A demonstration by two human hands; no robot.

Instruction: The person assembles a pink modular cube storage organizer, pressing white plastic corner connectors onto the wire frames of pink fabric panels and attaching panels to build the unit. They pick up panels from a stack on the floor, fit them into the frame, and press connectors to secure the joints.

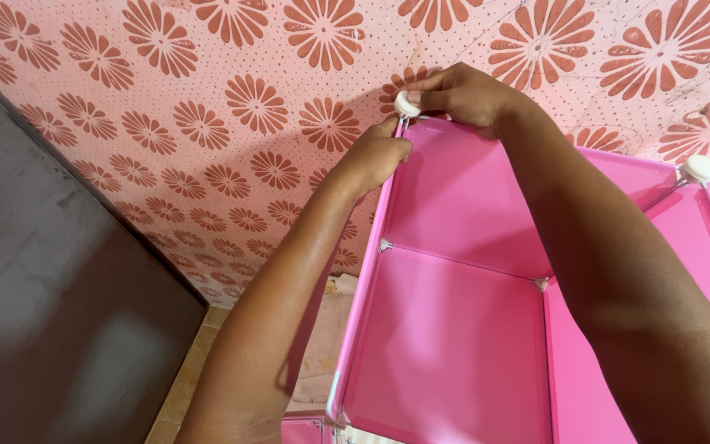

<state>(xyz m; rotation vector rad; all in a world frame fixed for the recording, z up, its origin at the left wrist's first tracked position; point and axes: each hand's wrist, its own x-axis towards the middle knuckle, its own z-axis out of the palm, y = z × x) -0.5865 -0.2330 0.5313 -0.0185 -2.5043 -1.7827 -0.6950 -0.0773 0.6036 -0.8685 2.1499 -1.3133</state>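
Both hands up at the top corner of a pink cube shelf. Right hand on the round white connector, fingers curled and closed around this small disc, thumb side pressing on it. Left hand just under, fingertips pinched together on the thin metal edge of the side panel, right below the connector. Both hands almost touching each other at that corner.

Panels smooth, matte pink plastic, flat and rectangular, framed with thin wire. Back panel upright, bottom panel below it, small grey clips at the inner corners. Second white connector, also round and glossy, far on the right on the next corner, touched by no hand.

Behind, a wall in pink covering with printed red-brown flower shapes and fine dots, slightly wrinkled near the top. On the left a dark brown flat surface, dull and a little dusty. Low down, a strip of beige tile floor.
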